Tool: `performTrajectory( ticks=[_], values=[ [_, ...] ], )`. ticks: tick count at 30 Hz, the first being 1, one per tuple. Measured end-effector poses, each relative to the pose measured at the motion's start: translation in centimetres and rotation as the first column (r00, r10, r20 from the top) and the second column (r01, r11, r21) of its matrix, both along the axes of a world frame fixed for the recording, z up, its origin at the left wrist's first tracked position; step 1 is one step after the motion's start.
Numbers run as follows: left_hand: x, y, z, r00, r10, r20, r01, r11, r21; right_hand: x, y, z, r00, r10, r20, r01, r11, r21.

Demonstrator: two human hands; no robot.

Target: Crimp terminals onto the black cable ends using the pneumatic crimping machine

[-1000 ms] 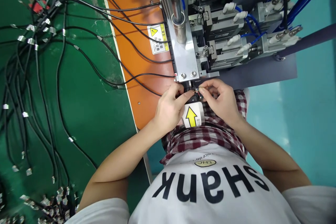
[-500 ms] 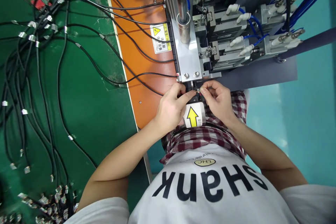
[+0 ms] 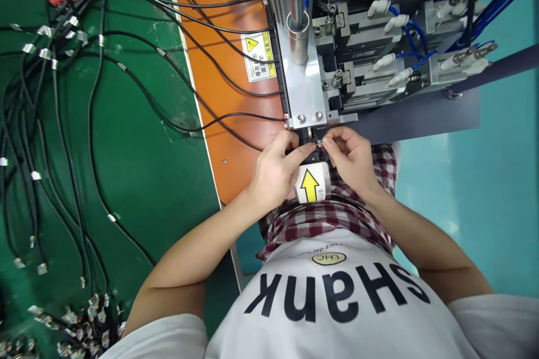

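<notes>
My left hand (image 3: 275, 171) rests at the near end of the machine's metal rail, its fingers closed at a black cable (image 3: 248, 145) that runs in beneath them. Its index fingertip presses toward a small silvery connector (image 3: 319, 144) at the cable's end. From the other side my right hand (image 3: 352, 158) pinches this tiny piece between thumb and index finger. A bit of red shows below it, too small to make out. Just under the fingers sits a black fixture (image 3: 310, 155), partly hidden, above a white label with a yellow arrow (image 3: 310, 184).
Several black cables (image 3: 181, 25) cross the orange plate (image 3: 236, 174) into the rail's side. More cables with metal ends lie on the green mat (image 3: 138, 190). A metal post (image 3: 297, 17) rises from the machine; cylinders with blue air tubes (image 3: 415, 28) stand to its right.
Both hands keep nearly the same pose at the fixture. The view has shifted slightly, so the machine and cables appear a little displaced.
</notes>
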State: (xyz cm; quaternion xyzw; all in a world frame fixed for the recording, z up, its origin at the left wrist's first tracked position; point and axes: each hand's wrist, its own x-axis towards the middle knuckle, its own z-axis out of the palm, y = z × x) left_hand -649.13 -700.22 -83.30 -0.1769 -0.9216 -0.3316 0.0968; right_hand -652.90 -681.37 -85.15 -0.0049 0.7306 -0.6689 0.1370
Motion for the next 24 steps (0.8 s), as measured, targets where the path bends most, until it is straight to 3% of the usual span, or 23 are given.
performTrajectory(
  ticks=[8, 14, 24],
  values=[
    [0.0, 0.0, 0.0, 1.0, -0.004, 0.025, 0.004, 1.0, 0.003, -0.1, 0.0, -0.3, 1.0, 0.004, 0.03, -0.006, 0.998, 0.056],
    [0.0, 0.0, 0.3, 0.999, -0.016, 0.029, 0.016, 1.0, -0.001, -0.2, 0.7, 0.1, 0.986, 0.0, 0.168, 0.007, 0.999, -0.039],
    [0.0, -0.1, 1.1, 0.999, -0.023, 0.042, 0.022, 1.0, 0.007, -0.5, 1.0, 0.5, 0.989, 0.072, 0.129, -0.074, 0.997, 0.015]
  ],
)
